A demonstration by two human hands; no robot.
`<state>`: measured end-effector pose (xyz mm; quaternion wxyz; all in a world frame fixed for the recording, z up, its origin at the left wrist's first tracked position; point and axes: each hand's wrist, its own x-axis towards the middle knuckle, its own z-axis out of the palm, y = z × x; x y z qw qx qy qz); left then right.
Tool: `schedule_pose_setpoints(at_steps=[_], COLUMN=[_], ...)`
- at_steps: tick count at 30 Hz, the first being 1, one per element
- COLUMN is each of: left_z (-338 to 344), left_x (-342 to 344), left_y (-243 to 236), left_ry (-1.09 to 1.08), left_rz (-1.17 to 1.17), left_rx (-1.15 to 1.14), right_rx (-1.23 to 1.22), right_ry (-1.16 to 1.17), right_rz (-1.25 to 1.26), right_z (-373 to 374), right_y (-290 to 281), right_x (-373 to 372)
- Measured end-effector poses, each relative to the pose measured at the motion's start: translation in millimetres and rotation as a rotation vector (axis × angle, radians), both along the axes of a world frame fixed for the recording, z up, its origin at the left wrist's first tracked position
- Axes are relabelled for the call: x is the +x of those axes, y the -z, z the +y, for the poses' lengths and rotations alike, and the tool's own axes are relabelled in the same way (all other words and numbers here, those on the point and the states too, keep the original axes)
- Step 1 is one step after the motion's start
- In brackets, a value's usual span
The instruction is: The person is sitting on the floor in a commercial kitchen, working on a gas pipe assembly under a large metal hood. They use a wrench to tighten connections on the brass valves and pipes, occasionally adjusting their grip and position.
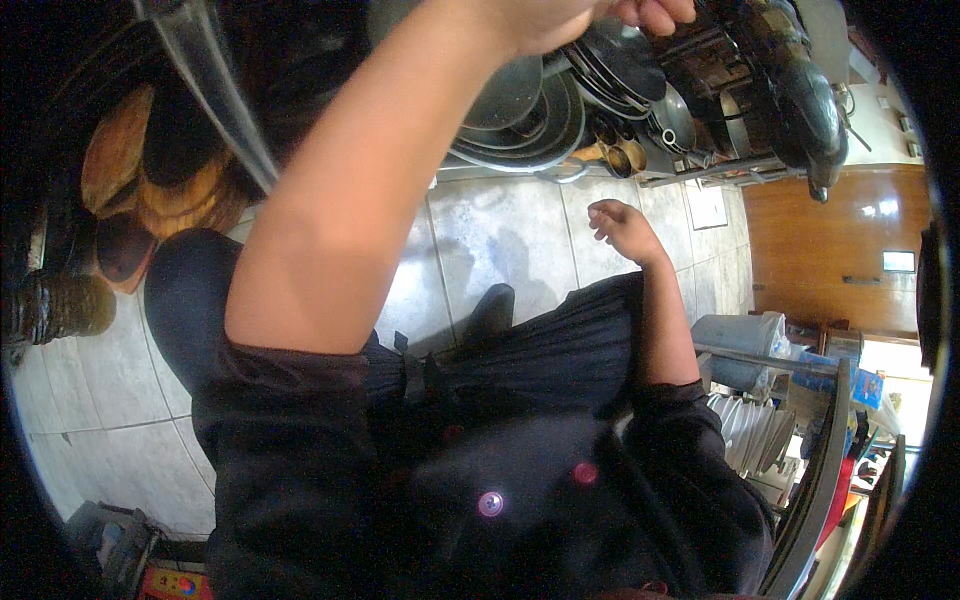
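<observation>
My left arm stretches up across the view, and my left hand [575,18] is cut off by the top edge. Its visible fingertips are curled in, and what they hold, if anything, lies out of view. Below that hand are dark frying pans [622,60] and a large round pan [555,135] on a low shelf. My right hand [628,232] hangs over the floor at the right of my dark apron [540,350]. Its fingers are loosely bent and apart, with nothing in them and nothing touched.
Wooden boards [185,205] stand at the left, near a brown ribbed jar-like object [65,305]. Small pots [672,115] sit farther right on the shelf. At the right, a metal rack [825,450] holds white plates [745,430], close to a grey bin [735,345]. Beyond is a wooden door [835,235].
</observation>
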<state>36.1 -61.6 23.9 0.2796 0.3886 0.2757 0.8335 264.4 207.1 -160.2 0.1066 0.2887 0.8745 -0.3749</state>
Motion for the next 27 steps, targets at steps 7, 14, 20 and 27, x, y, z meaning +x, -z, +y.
schedule_pose_setpoints(at_steps=[7,14,20,27], left_z=[32,22,-7,-5], left_x=[95,83,26,5], left_y=[25,51,17,-1], left_ry=[-1.087,-0.506,0.001,0.081], left_rz=[0.456,0.101,-0.023,0.038], left_rx=[0.28,0.091,0.092,0.01], right_rx=[0.002,0.067,0.002,0.01], right_ry=[0.066,-0.045,0.006,-0.018], right_rz=[-0.008,-0.095,-0.024,-0.021], right_z=[-11,-17,-1,-1], right_y=[-13,-15,0,-2], right_x=[0,-14,2,0])
